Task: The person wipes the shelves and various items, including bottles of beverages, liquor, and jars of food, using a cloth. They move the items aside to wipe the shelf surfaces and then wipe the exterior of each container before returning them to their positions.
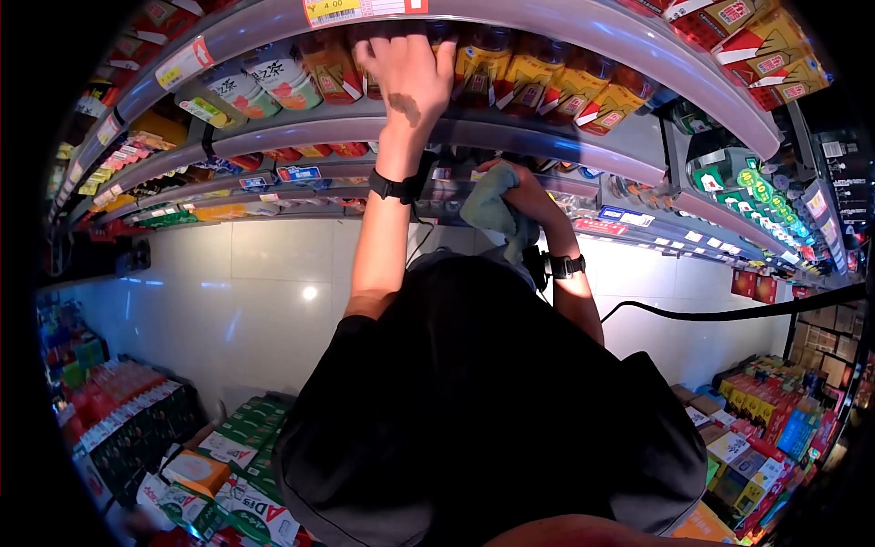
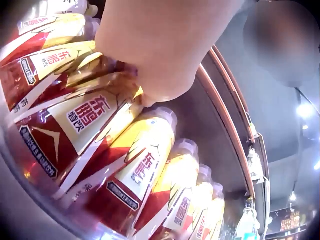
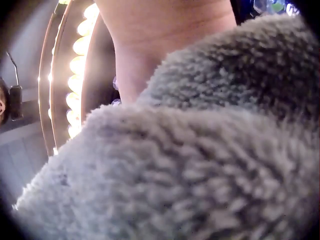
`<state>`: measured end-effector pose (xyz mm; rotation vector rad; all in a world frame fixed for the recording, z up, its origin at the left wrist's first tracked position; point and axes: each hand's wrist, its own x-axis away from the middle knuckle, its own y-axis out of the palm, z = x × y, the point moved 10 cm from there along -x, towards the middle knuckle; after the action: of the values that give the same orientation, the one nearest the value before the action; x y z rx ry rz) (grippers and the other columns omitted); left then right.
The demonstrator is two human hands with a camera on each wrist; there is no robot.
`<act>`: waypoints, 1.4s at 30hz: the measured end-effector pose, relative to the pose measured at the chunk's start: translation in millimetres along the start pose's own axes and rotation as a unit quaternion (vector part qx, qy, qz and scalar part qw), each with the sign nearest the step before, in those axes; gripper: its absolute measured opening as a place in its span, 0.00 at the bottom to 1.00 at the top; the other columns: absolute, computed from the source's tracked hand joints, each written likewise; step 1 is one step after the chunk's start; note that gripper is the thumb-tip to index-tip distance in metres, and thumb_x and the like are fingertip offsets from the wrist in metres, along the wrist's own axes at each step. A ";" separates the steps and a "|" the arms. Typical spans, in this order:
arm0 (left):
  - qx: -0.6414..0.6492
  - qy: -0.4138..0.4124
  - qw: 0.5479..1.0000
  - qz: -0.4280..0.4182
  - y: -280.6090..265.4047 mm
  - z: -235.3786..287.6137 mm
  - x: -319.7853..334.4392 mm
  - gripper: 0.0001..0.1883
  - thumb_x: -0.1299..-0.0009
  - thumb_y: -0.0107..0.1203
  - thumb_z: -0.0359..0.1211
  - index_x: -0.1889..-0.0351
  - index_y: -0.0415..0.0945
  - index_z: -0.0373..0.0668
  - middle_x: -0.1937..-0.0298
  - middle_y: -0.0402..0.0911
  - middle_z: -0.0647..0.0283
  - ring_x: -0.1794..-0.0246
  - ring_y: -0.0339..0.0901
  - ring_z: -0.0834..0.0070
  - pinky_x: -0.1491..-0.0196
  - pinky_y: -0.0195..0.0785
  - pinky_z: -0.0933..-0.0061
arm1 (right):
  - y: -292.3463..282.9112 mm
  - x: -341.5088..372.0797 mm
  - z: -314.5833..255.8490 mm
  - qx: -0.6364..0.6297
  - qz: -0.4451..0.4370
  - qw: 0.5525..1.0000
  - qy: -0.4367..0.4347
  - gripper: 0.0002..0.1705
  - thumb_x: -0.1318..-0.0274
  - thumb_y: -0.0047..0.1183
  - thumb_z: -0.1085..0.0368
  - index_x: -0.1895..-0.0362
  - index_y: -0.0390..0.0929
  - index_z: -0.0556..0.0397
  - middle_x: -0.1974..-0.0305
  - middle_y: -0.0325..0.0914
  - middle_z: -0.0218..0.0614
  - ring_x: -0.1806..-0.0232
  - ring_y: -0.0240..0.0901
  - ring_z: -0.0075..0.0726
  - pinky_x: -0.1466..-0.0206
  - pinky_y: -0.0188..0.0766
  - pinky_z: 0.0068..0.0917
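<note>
My left hand (image 1: 412, 73) reaches onto a shelf of bottles, its back turned up and its fingertips hidden beneath the shelf edge above. In the left wrist view the hand (image 2: 155, 50) is over the neck of a red and yellow bottle (image 2: 90, 117), touching or nearly touching it; the finger grip is hidden. Lower down, my right hand (image 1: 527, 193) holds a bunched grey-green fluffy cloth (image 1: 489, 202). The cloth (image 3: 175, 165) fills much of the right wrist view, covering the fingers, with part of the right hand (image 3: 170, 45) above it.
Yellow-labelled bottles (image 1: 530, 77) stand right of the left hand, pale-labelled ones (image 1: 278, 77) to its left. A shelf edge (image 1: 264, 36) with price tags crosses above. Stacked cartons (image 1: 239, 465) are on the floor behind. A black cable (image 1: 693, 314) runs off to the right.
</note>
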<state>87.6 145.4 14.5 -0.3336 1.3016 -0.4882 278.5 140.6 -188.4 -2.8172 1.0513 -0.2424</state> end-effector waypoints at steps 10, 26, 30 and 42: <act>-0.049 -0.001 0.998 -0.033 -35.2 -76.0 -26.1 0.18 0.31 0.56 0.42 0.54 0.81 0.36 0.58 0.83 0.44 0.59 0.77 0.44 0.51 0.67 0.48 | -13.5 10.2 29.0 0.007 0.019 1.000 0.012 0.25 0.48 0.50 0.79 0.44 0.78 0.54 0.50 0.82 0.35 0.46 0.77 0.30 0.41 0.72 0.29; -0.122 0.092 0.971 -0.184 -23.9 -67.6 -40.3 0.12 0.29 0.54 0.38 0.57 0.81 0.41 0.59 0.84 0.50 0.60 0.81 0.50 0.61 0.76 0.54 | 2.3 0.0 42.6 -0.011 -0.011 0.999 0.035 0.28 0.53 0.51 0.77 0.43 0.78 0.56 0.51 0.83 0.36 0.47 0.78 0.28 0.39 0.71 0.29; -0.114 0.089 0.965 -0.217 -24.4 -63.6 -38.4 0.14 0.27 0.53 0.38 0.49 0.80 0.41 0.53 0.83 0.48 0.53 0.80 0.49 0.52 0.77 0.52 | 6.4 -0.1 40.5 -0.008 -0.013 0.999 0.049 0.28 0.54 0.50 0.76 0.44 0.79 0.56 0.52 0.84 0.36 0.48 0.78 0.29 0.39 0.72 0.30; -0.023 0.006 0.989 -0.148 -44.4 -91.5 -42.0 0.17 0.29 0.46 0.36 0.50 0.78 0.37 0.51 0.80 0.41 0.50 0.75 0.40 0.46 0.71 0.48 | -4.5 -11.8 30.9 -0.013 0.011 1.000 0.015 0.21 0.44 0.49 0.77 0.45 0.79 0.57 0.54 0.83 0.35 0.51 0.78 0.28 0.44 0.73 0.27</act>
<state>-15.9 132.6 49.5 -0.5677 1.2830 -0.7115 278.5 153.6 -219.1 -2.8323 1.0996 -0.2703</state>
